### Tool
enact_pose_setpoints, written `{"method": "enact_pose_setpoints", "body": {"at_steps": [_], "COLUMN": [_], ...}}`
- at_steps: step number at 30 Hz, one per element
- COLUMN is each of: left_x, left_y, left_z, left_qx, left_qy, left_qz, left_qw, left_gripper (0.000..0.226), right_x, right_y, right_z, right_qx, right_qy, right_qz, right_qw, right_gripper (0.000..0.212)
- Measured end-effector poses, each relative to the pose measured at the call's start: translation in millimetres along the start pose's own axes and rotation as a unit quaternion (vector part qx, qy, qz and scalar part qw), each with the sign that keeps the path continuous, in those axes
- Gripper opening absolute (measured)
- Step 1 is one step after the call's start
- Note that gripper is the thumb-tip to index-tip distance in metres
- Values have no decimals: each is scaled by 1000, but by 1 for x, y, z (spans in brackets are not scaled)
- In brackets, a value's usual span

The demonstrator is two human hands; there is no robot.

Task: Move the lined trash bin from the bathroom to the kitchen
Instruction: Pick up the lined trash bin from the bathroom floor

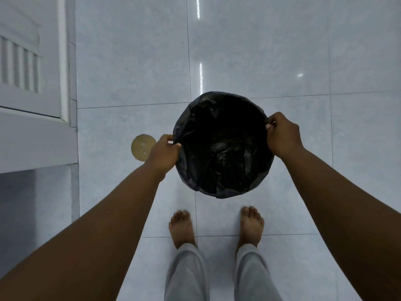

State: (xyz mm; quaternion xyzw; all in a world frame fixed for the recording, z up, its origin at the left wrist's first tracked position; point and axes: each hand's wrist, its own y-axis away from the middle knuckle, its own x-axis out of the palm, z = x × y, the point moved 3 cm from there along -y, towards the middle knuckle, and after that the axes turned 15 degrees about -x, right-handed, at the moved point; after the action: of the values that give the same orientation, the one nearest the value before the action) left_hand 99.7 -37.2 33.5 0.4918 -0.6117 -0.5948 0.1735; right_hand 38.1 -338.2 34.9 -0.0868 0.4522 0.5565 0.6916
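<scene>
I have my left hand (165, 148) and right hand (281, 133) pinched on the bin (221, 146) rim; the liner (217, 120) could slip off.

Lined trash bin (223, 146) gripped at its rim by both hands, above a pale tiled floor (325, 51).

Left hand (163, 152) pinching the black liner at the bin's left edge, right hand (282, 133) pinching the opposite edge. Round brass floor drain (141, 146) just beyond the left hand. Bare feet (182, 227) in grey trousers below the hands; white louvred door (21, 61) far left.
</scene>
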Motion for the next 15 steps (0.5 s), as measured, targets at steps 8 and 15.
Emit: {"method": "enact_pose_setpoints", "body": {"at_steps": [8,15], "left_x": [8,22], "left_y": [-15,-21], "left_z": [24,49], "left_qx": [21,25], "left_qy": [61,-12], "left_qz": [44,122], "left_qw": [997,992], "left_gripper": [34,54], "right_x": [12,28], "right_y": [12,42], "right_z": [-22,-45], "right_qx": [18,35], "right_qy": [-67,-114], "right_qz": [9,75], "right_qw": [998,990], "right_gripper": [25,49]}}
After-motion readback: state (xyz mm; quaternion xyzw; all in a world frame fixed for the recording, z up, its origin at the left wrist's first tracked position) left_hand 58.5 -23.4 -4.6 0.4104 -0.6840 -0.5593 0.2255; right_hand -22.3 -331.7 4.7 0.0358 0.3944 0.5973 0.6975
